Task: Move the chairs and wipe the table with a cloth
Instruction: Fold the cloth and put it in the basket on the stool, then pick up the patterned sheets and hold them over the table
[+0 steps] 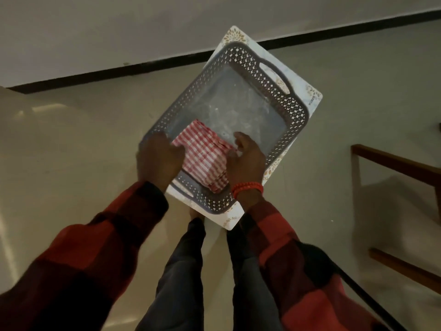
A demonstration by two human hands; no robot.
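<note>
A folded red-and-white checked cloth (205, 158) lies in the near corner of a grey perforated plastic basket (296, 115), which stands on a white patterned board (235, 35) on the floor. My left hand (158, 158) reaches over the basket's left rim, its fingers curled onto the cloth's left edge. My right hand (245, 158), with a red bead bracelet at the wrist, holds the cloth's right edge. The rest of the basket's floor shows only pale scuffs.
Pale tiled floor (83, 144) surrounds the basket, with a dark skirting line and a white wall (119, 27) behind it. A wooden chair frame (396, 163) stands at the right edge. My legs in dark trousers are directly below the basket.
</note>
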